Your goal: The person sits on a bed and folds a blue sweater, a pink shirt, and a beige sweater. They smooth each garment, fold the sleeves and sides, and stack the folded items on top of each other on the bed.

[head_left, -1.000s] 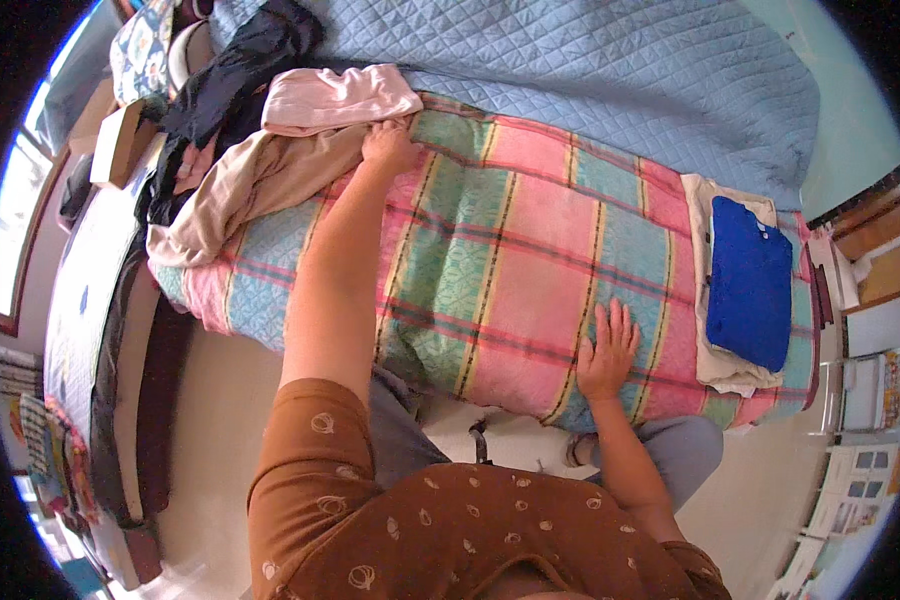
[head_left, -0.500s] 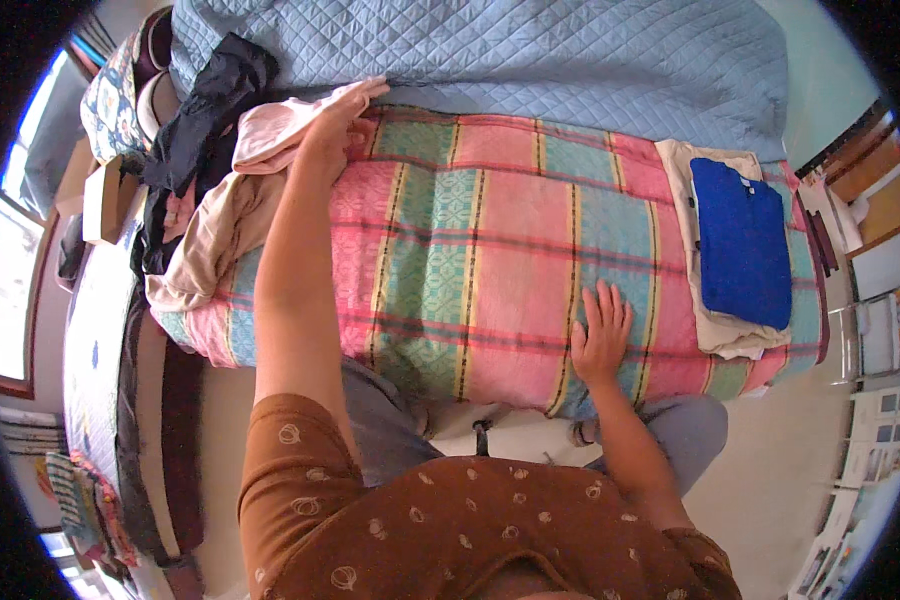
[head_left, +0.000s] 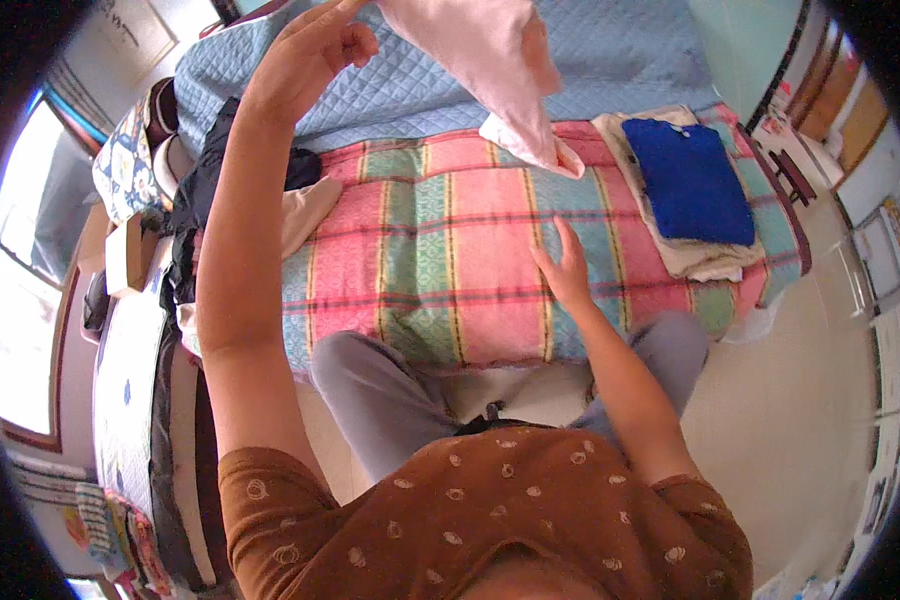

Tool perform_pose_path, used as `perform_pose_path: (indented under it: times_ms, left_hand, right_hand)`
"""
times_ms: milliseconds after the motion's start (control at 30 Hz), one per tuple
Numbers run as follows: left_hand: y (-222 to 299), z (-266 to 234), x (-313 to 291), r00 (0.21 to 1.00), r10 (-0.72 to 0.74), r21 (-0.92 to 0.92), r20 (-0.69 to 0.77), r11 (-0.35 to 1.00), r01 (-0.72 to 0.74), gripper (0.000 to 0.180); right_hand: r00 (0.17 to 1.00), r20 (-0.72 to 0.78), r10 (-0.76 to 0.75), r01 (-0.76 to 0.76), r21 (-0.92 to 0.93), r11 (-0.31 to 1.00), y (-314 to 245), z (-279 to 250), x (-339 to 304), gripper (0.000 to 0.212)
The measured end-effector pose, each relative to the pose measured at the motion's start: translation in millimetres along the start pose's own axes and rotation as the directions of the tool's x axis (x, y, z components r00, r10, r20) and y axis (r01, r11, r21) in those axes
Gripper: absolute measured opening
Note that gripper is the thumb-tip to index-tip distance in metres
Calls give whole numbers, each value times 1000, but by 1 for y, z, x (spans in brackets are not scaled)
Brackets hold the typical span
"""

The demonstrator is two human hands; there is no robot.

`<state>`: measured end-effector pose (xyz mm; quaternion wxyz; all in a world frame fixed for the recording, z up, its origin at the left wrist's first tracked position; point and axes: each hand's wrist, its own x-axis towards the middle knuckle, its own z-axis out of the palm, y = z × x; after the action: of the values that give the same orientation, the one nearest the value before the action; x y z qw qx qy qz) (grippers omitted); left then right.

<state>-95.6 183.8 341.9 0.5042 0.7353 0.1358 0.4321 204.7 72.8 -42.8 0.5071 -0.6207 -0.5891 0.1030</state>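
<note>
My left hand (head_left: 315, 55), raised at the far left, pinches one end of a pale pink garment (head_left: 470, 50). The cloth swings out to the right in the air, its lower end just above the plaid cover; what kind of garment it is, I cannot tell. Over the right middle of the plaid cover (head_left: 480, 230), my right hand (head_left: 567, 265) is open and holds nothing, thumb apart from the fingers. To its right lies a folded blue garment (head_left: 692, 185) on top of folded beige clothing (head_left: 685, 262).
Left of the plaid cover is a heap of black clothing (head_left: 202, 190) and a beige garment (head_left: 308, 212), partly behind my left arm. A quilted blue cover (head_left: 630, 60) rises at the back. A small open box (head_left: 128, 255) sits at the left beside a floral cushion (head_left: 120, 170).
My left hand has lifted the pale pink garment off the heap, up and away, and it now swings to the right. My right hand has risen from the plaid cover.
</note>
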Motion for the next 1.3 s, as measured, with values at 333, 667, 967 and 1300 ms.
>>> perform_pose_path:
  times_ms: [333, 667, 967, 1300]
  left_hand:
    - [-114, -29, -133, 873, -211, -230, -440, 966, 118, 20]
    - [-254, 49, -255, 781, 272, 812, -562, 364, 457, 20]
    - [-275, 141, -249, 834, -267, 613, -483, 577, 540, 36]
    - [-277, 126, -242, 810, -268, 635, -521, 513, 578, 19]
  right_hand:
    - [969, 176, 171, -227, 378, 898, -18, -26, -15, 52]
    - [946, 308, 101, -126, 65, 990, -48, 31, -34, 21]
    - [847, 423, 322, -466, 298, 833, -28, 99, -52, 22]
    - [975, 219, -49, 62, -51, 997, -84, 86, -7, 21]
